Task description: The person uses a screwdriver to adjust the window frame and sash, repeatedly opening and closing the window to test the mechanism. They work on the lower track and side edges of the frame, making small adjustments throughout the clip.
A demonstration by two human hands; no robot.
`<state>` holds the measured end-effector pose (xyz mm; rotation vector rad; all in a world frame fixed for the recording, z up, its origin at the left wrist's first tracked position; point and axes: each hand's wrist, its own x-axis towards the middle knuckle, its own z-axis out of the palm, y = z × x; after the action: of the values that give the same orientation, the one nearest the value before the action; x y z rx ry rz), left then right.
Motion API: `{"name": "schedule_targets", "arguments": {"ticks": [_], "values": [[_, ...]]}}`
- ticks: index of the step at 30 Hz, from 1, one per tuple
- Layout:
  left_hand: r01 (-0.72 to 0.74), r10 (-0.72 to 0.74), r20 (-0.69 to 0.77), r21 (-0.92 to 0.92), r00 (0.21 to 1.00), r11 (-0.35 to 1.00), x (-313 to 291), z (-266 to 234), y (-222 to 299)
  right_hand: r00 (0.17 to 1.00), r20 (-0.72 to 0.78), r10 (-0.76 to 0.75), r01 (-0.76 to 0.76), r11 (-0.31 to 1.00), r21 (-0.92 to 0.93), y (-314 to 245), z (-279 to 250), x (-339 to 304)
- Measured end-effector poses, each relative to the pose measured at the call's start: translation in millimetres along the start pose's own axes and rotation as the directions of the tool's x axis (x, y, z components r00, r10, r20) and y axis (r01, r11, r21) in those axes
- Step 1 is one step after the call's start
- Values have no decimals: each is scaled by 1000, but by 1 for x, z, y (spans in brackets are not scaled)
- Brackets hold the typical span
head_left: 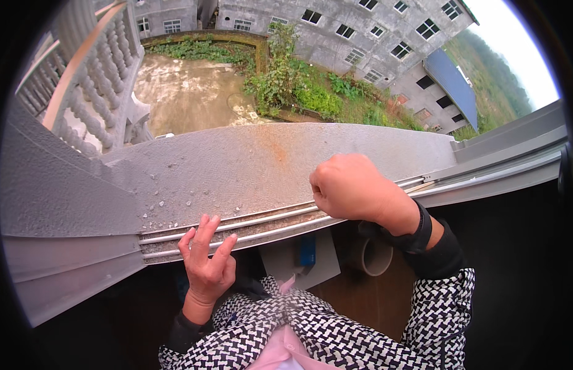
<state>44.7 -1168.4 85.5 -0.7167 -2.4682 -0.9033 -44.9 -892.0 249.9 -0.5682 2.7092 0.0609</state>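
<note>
A sliding-window track (280, 224) with pale metal rails runs across in front of me, brown dirt lying in its grooves. My left hand (209, 262) is at the track's left part, fingers apart, fingertips over the rails and nothing held; whether they touch the metal I cannot tell. Farther right, my right hand (354, 185) is closed into a fist above the track and the sill's inner edge. Its fingers curl away from view, so anything inside is hidden. Small pale crumbs (189, 203) are scattered on the grey outer sill (225, 160) beyond my left hand.
Below the window, inside, are a white flat surface (326, 259), a blue box-like thing (307, 250) and a round, hollow pale object (377, 257). The window frame (515, 154) rises at right. Outside stand a balustrade (95, 92), plants (314, 98) and a grey building (329, 55).
</note>
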Motion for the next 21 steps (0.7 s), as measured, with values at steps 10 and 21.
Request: {"name": "schedule_targets", "arguments": {"ticks": [10, 21], "values": [[200, -205, 6, 212, 979, 957, -44, -20, -77, 990, -110, 87, -12, 834, 551, 36, 59, 17], [226, -244, 0, 378, 970, 898, -42, 2, -86, 902, -226, 368, -115, 709, 696, 30, 90, 5]]}}
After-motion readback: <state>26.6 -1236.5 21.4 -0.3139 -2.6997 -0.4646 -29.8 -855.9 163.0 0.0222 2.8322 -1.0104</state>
